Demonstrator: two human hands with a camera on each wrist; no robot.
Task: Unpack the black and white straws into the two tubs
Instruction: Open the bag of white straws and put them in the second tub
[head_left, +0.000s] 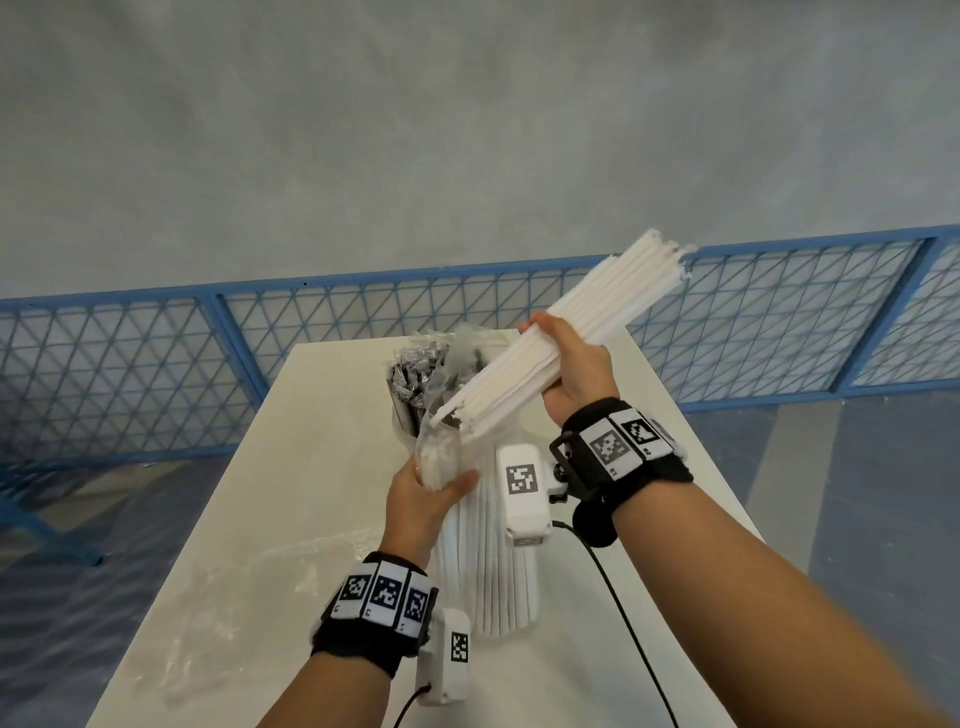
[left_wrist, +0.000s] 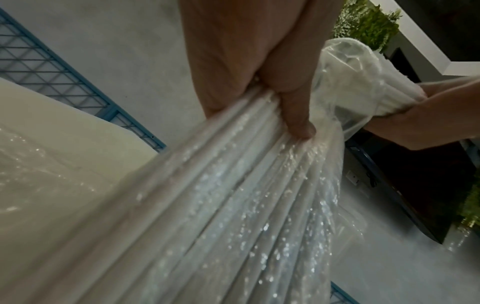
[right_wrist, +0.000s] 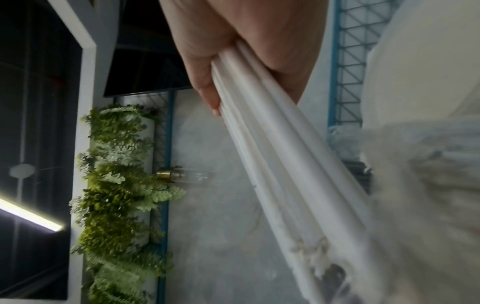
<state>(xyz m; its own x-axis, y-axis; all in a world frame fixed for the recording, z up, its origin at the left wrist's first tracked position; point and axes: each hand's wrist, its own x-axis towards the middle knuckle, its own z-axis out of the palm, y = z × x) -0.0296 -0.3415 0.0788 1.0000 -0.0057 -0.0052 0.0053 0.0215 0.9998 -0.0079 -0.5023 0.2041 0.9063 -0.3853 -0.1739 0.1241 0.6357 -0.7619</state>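
My right hand (head_left: 569, 364) grips a bundle of white straws (head_left: 571, 327) and holds it up at a slant over the table; the same bundle of straws (right_wrist: 280, 156) shows in my right wrist view under my right hand (right_wrist: 233, 67). Its lower ends sit at the open mouth of a clear plastic bag (head_left: 439, 457). My left hand (head_left: 436, 491) pinches that bag, which still holds more white straws (head_left: 493, 577); bag and straws (left_wrist: 233, 205) fill my left wrist view below my left hand (left_wrist: 259, 98). Behind stands a white tub (head_left: 402, 434) with black straws (head_left: 410, 384) in crumpled wrap.
The white table (head_left: 311, 467) is narrow, with its edges close on both sides. A loose sheet of clear plastic (head_left: 234, 597) lies on it at the near left. A blue mesh fence (head_left: 156, 374) runs behind the table's far end.
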